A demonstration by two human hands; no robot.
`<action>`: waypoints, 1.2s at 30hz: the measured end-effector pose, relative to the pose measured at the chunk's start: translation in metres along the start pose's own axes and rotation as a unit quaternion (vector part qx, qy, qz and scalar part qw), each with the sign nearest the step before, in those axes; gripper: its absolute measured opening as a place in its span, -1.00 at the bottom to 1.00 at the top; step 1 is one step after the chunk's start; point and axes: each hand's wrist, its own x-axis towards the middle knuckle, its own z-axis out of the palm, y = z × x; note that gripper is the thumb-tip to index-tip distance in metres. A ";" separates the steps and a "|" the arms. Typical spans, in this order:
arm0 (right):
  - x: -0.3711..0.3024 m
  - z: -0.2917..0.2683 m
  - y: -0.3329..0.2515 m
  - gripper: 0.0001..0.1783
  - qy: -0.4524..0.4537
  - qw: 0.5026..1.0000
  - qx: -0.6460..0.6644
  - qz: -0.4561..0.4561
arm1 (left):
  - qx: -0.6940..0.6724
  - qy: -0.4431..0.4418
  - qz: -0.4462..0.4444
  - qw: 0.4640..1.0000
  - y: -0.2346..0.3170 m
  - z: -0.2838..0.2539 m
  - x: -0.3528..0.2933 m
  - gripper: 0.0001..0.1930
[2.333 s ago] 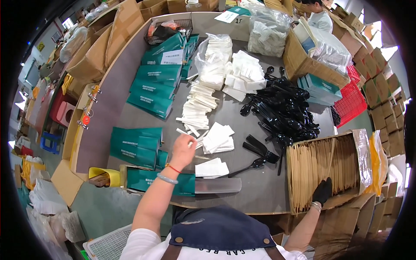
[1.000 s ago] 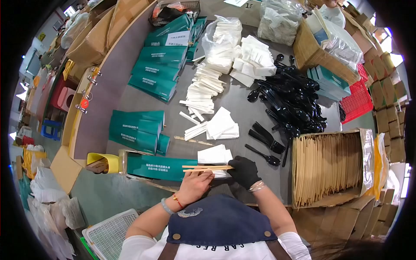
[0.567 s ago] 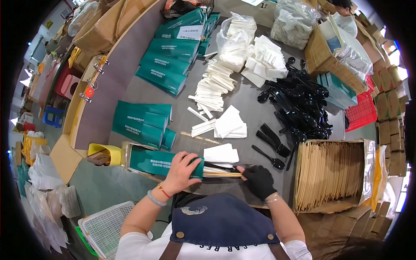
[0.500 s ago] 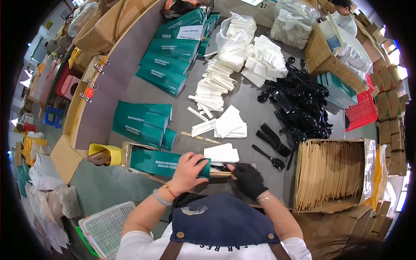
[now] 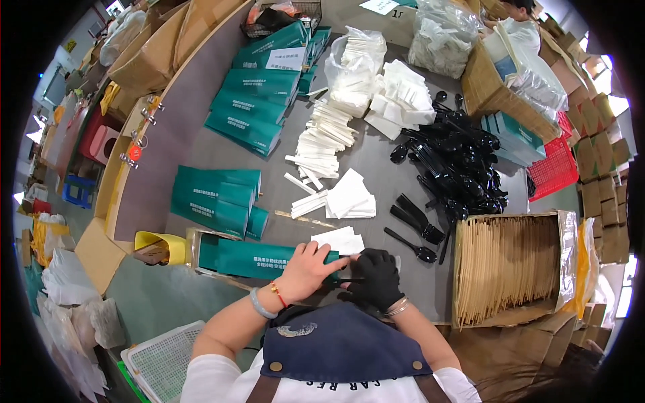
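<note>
A green paper sleeve (image 5: 248, 260) with white print lies along the table's near edge. My left hand (image 5: 304, 270) is closed over its right end, thumb and fingers gripping the paper. My right hand (image 5: 373, 279), in a black glove, is at the sleeve's mouth, touching my left fingertips. Its fingers are bent together, and what they hold is hidden. Just beyond the hands lie white paper packets (image 5: 338, 239). Farther right are a black plastic spoon (image 5: 411, 245) and several black forks (image 5: 418, 218).
Green sleeves (image 5: 213, 198) lie in stacks at left. White narrow packets (image 5: 326, 138) are heaped mid-table, with a big pile of black spoons (image 5: 460, 164) to their right. A carton of wooden chopsticks (image 5: 507, 269) stands at near right. A yellow container (image 5: 164, 248) sits at the left edge.
My right hand has moved left, against the sleeve's mouth. The pale sticks and black handle that stuck out there no longer show. My left hand has shifted slightly right.
</note>
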 end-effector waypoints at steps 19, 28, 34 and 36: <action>-0.008 -0.054 -0.001 -0.32 -0.054 0.984 -0.144 0.089 | -0.089 0.109 -0.327 0.935 -0.018 0.024 -0.040 -0.12; 0.007 -0.035 -0.012 -0.36 -0.148 0.985 -0.071 0.053 | -0.161 0.133 -0.344 0.916 -0.022 0.030 -0.048 -0.06; 0.022 0.013 -0.032 -0.33 -0.054 0.998 -0.023 -0.027 | -0.175 0.188 -0.281 0.925 -0.044 0.016 -0.037 -0.24; 0.018 0.003 -0.020 -0.35 0.000 0.999 -0.041 -0.021 | -0.050 0.298 -0.240 0.923 -0.067 -0.001 -0.020 -0.46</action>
